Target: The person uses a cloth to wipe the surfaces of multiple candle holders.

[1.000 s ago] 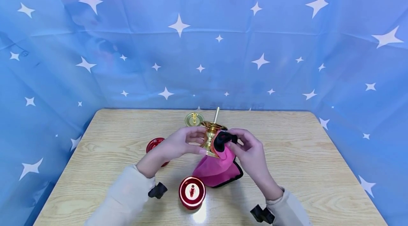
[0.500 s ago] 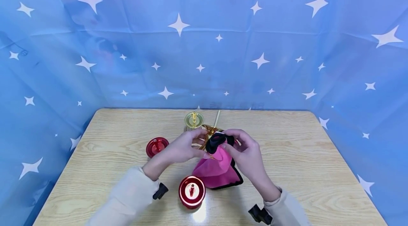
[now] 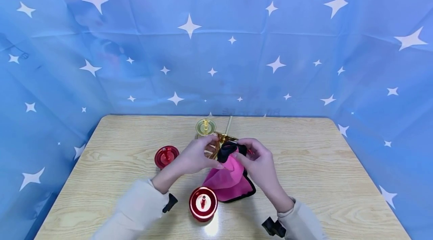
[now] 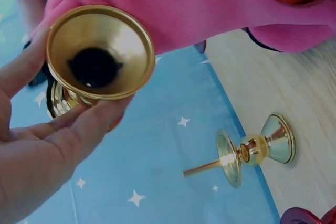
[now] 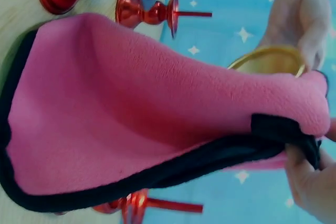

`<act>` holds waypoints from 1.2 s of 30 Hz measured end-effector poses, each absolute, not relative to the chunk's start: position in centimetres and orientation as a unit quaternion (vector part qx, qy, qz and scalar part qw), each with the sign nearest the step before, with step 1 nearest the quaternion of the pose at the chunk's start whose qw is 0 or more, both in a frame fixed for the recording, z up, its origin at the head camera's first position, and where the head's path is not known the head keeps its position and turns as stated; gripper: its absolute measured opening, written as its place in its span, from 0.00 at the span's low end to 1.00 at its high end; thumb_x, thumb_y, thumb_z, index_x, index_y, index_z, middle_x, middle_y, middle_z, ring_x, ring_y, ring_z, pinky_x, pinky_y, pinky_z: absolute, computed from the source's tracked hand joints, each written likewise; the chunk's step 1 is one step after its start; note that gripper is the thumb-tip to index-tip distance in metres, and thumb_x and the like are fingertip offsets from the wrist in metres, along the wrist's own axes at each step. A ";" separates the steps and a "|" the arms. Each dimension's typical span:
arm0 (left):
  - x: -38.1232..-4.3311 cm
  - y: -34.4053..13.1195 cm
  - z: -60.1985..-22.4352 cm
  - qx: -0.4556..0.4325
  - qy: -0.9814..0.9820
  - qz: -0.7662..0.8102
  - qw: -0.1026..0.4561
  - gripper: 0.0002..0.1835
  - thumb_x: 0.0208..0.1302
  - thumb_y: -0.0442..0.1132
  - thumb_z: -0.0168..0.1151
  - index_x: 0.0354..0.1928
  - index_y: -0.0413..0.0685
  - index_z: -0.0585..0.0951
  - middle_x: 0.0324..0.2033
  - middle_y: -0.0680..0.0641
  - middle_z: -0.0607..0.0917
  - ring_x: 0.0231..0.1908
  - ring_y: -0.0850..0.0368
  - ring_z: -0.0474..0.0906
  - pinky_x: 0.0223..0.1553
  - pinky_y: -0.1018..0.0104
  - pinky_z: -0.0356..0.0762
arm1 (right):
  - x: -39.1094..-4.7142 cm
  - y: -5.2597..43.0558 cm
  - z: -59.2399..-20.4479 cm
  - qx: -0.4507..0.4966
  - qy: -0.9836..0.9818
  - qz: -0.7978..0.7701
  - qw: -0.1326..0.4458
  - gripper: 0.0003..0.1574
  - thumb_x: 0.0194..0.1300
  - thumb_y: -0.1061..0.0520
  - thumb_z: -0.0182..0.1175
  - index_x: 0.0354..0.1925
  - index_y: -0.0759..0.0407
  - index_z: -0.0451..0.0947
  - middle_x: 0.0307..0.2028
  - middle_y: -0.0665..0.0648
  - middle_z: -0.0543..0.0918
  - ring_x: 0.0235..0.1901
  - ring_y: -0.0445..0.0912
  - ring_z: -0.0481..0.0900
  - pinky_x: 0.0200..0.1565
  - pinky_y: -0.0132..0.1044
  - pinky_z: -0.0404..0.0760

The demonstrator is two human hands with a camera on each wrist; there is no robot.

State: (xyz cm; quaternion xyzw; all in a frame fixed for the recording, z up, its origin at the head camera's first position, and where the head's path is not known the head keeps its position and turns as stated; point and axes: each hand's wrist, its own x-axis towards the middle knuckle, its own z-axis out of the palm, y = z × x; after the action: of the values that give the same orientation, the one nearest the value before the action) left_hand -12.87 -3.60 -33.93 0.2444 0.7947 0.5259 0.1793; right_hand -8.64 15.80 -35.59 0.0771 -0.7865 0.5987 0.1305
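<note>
My left hand (image 3: 195, 157) holds a shiny gold candlestick (image 3: 224, 137) tilted above the table, its thin spike pointing up and away. In the left wrist view the hollow foot of this candlestick (image 4: 134, 22) faces the camera, with thumb and fingers round its rim. With thumb and fingertips my right hand (image 3: 259, 161) pinches a bunched corner of a pink cloth (image 3: 230, 185) with black edging against the candlestick's side. The cloth hangs down to the table and, in the head view, hides much of the candlestick's lower part.
Behind the hands stands another gold candlestick (image 3: 205, 127). A red candlestick (image 3: 167, 156) is near my left forearm, and a second red candlestick (image 3: 203, 204) stands close in front of the cloth. A bit of red shows behind my right hand. A blue star-patterned curtain (image 3: 216, 63) surrounds the table (image 3: 321, 180).
The gold candlestick has tilted further away from me and dropped slightly. My right hand and the bunched cloth have shifted a little left, over its front.
</note>
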 end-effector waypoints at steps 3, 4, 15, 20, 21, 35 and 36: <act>-12.8 -3.5 -34.1 0.248 0.808 0.507 0.167 0.37 0.46 0.33 0.72 0.58 0.30 0.66 0.46 0.41 0.78 0.45 0.49 0.76 0.43 0.67 0.78 | -8.6 15.5 -35.6 0.093 -0.795 0.581 0.145 0.17 0.50 0.68 0.67 0.40 0.63 0.79 0.31 0.57 0.80 0.23 0.39 0.70 0.24 0.27 0.71; -12.8 -3.6 -34.1 0.244 0.803 0.515 0.172 0.36 0.46 0.33 0.72 0.58 0.31 0.67 0.46 0.41 0.78 0.46 0.49 0.76 0.44 0.67 0.77 | -8.6 15.5 -35.7 0.093 -0.792 0.585 0.145 0.17 0.50 0.69 0.66 0.41 0.63 0.78 0.32 0.58 0.80 0.23 0.39 0.71 0.24 0.26 0.72; -13.6 -5.2 -34.1 0.204 0.689 0.637 0.279 0.34 0.54 0.33 0.66 0.62 0.34 0.63 0.57 0.38 0.70 0.58 0.45 0.66 0.54 0.59 0.70 | -9.2 16.7 -35.8 0.064 -0.770 0.629 0.087 0.16 0.55 0.71 0.61 0.44 0.66 0.76 0.34 0.63 0.78 0.27 0.41 0.73 0.22 0.29 0.73; -13.7 -5.6 -34.6 0.230 0.630 0.677 0.304 0.35 0.57 0.32 0.62 0.64 0.30 0.58 0.59 0.34 0.67 0.59 0.43 0.63 0.56 0.60 0.68 | -9.2 16.8 -35.8 0.059 -0.770 0.630 0.085 0.17 0.55 0.73 0.59 0.44 0.66 0.76 0.36 0.64 0.78 0.28 0.42 0.74 0.23 0.29 0.74; -13.8 -5.7 -34.6 0.234 0.617 0.684 0.311 0.36 0.57 0.33 0.62 0.64 0.29 0.57 0.59 0.33 0.66 0.60 0.43 0.63 0.57 0.59 0.67 | -9.2 16.8 -35.8 0.056 -0.773 0.627 0.086 0.17 0.55 0.73 0.59 0.44 0.66 0.77 0.36 0.63 0.78 0.28 0.43 0.74 0.23 0.29 0.74; -13.1 -4.4 -34.0 0.222 0.768 0.550 0.241 0.42 0.48 0.38 0.71 0.63 0.34 0.62 0.41 0.44 0.75 0.44 0.51 0.73 0.44 0.64 0.75 | -8.7 16.0 -35.6 0.064 -0.768 0.629 0.104 0.18 0.51 0.74 0.62 0.43 0.68 0.76 0.37 0.63 0.79 0.31 0.40 0.76 0.27 0.26 0.76; -13.1 -4.4 -33.9 0.217 0.765 0.555 0.244 0.41 0.48 0.36 0.71 0.63 0.34 0.62 0.41 0.44 0.75 0.44 0.51 0.73 0.43 0.64 0.76 | -8.6 15.9 -35.6 0.075 -0.766 0.628 0.113 0.18 0.50 0.75 0.62 0.43 0.68 0.76 0.38 0.63 0.79 0.32 0.40 0.76 0.29 0.25 0.77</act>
State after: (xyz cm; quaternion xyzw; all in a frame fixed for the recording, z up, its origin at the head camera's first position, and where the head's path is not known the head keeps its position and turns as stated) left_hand -13.13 -4.39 -33.93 0.2168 0.7648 0.5554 0.2444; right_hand -8.62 15.90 -35.62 0.0755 -0.7664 0.6277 0.1133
